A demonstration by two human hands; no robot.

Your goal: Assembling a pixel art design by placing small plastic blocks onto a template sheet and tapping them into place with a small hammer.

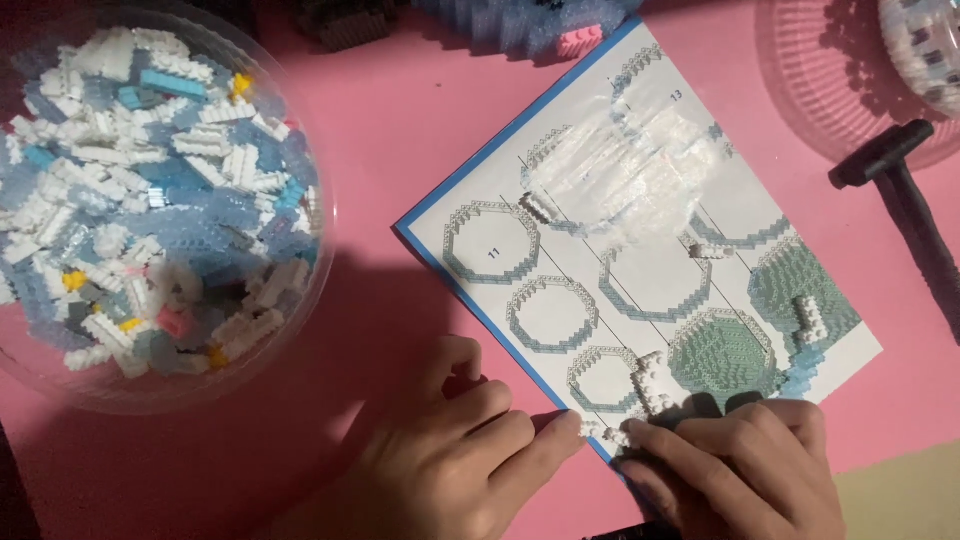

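Both of my hands rest at the bottom edge of an instruction sheet (560, 200) with a blue border that lies on a pink surface. My left hand (460, 460) has its fingertips against small white bricks (600, 432) at the sheet's lower corner. My right hand (740, 470) presses on the same small white bricks from the right. A curved row of white bricks (652, 385) sits just above my right fingers. A ring-shaped build of clear and white bricks (625, 175) lies on the upper part of the sheet.
A large clear round bowl (315, 290) at the left holds several white, pale blue, yellow and pink bricks. A small black hammer (900, 190) lies at the right. A clear round lid (800, 70) and part of a brick build sit at the top right.
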